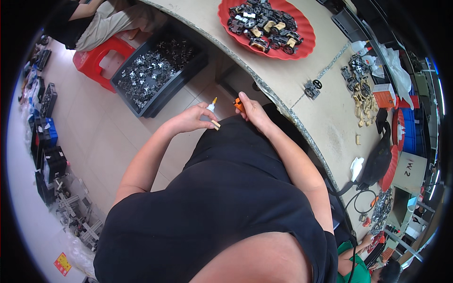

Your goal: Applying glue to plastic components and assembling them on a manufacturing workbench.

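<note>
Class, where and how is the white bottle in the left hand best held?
The white bottle is probably best gripped around its body, from the left: it narrows to a yellow tip that points away from the left hand, so a low grip should leave the tip clear.

At your right, a pale case bears large dark characters; at left, a red-yellow label is illegible.

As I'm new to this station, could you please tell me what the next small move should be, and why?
I'd probably bring the orange piece in the right hand toward the tan piece in the left hand: both are held in the fingers but apart, and the left also holds a bottle.
</note>
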`<act>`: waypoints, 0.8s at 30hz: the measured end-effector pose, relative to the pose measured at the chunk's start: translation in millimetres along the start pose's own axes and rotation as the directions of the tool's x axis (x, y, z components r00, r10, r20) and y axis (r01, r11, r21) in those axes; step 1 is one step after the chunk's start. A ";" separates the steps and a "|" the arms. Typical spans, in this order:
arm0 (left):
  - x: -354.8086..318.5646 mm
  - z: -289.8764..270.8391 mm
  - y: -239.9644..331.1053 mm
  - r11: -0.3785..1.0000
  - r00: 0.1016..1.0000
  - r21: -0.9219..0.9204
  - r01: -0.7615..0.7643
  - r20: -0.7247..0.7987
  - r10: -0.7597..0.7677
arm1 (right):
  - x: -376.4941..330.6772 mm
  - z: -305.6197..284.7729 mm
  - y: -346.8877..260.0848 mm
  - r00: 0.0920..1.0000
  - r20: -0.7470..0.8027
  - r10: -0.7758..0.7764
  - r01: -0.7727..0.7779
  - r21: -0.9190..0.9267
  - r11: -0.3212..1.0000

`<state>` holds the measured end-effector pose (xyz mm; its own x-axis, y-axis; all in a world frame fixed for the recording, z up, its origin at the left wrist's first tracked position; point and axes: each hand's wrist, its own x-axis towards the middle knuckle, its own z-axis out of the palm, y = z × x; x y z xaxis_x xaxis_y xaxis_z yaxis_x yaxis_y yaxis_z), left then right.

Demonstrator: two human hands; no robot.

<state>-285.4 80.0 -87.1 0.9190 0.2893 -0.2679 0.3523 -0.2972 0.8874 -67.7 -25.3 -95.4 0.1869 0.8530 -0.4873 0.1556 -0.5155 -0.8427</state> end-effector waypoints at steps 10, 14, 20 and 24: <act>19.1 7.0 -19.5 0.999 0.996 -0.044 0.023 0.089 -0.019 | 18.7 16.8 -4.3 0.972 -0.207 -0.108 0.022 -0.376 0.926; 25.4 7.6 -20.0 0.998 0.991 -0.064 0.024 0.133 -0.016 | 21.1 21.1 -0.1 0.960 -0.232 -0.157 0.029 -0.475 0.880; 30.8 11.5 -26.1 0.996 0.989 -0.082 0.021 0.146 -0.009 | 23.9 20.5 2.2 0.934 -0.298 -0.198 0.047 -0.448 0.893; 32.0 8.9 -21.4 0.997 0.986 -0.070 0.035 0.164 -0.023 | 30.3 21.5 11.1 0.928 -0.283 -0.242 0.066 -0.517 0.854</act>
<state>-262.0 87.5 -118.1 0.9272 0.1433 -0.3462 0.3710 -0.2222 0.9017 -81.1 -3.5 -124.4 0.4098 0.8936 -0.1834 0.6463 -0.4263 -0.6330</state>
